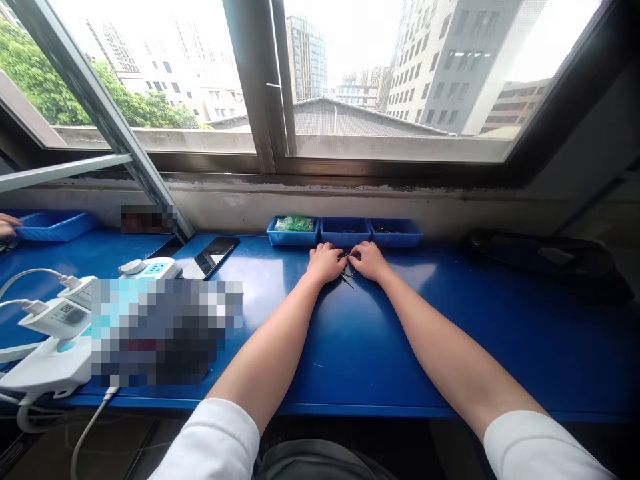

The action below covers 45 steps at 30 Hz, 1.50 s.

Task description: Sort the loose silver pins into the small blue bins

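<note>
My left hand (326,263) and my right hand (369,261) rest close together on the blue table, just in front of the small bins. The fingers of both are bent inward around small dark thin pieces (347,280) lying between them. Those pieces are too small to make out, and the fingertips partly cover them. Behind the hands stand three blue bins: the left bin (293,238) holds green-and-clear plastic packets (295,223), the middle bin (345,237) shows little inside, and the right bin (397,239) has small dark parts in it.
A phone (216,257) lies left of the hands. Farther left are a white power strip (55,363) with plugs and cables, and a blurred-out heap. A dark bag (545,263) is at the right. Another person's hand (7,223) touches a blue tray (57,227) at far left.
</note>
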Motion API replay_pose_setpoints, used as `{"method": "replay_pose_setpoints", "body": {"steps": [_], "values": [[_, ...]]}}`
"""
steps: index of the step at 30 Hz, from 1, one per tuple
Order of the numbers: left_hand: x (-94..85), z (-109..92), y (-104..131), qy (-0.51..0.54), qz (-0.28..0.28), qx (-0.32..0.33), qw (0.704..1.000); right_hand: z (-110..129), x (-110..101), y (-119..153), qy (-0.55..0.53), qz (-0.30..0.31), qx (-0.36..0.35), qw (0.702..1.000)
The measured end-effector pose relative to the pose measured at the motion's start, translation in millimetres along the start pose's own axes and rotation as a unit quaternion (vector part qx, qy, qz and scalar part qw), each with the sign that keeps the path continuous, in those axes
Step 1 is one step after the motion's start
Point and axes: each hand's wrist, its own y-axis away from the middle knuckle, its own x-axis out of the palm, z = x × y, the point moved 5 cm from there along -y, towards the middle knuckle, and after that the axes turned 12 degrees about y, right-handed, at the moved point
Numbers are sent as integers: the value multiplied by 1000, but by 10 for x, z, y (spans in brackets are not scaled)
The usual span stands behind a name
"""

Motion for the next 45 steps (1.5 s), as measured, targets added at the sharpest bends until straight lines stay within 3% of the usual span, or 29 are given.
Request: {"method": "replay_pose_setpoints", "body": {"steps": [8, 16, 22, 30, 40, 45], "values": [[-16, 1, -16, 44, -15, 14, 999, -9, 18, -9, -26, -5, -17, 999], [-24, -14, -12, 64, -17, 32, 997, -10, -123, 15, -111, -106, -25, 988], [-80, -58, 11, 90, -68, 60, 992, 6, -144, 49, -187, -80, -30, 979], [-70, -96, 13, 76, -24, 58, 995, -34, -102, 38, -279, -73, -17, 958], [-123, -127, 40, 92, -43, 46, 994, 18, -184, 50, -185, -76, -7, 980], [-138, -125, 42, 82, -54, 48, 994, 17, -188, 54, -206, -79, -8, 975]]}}
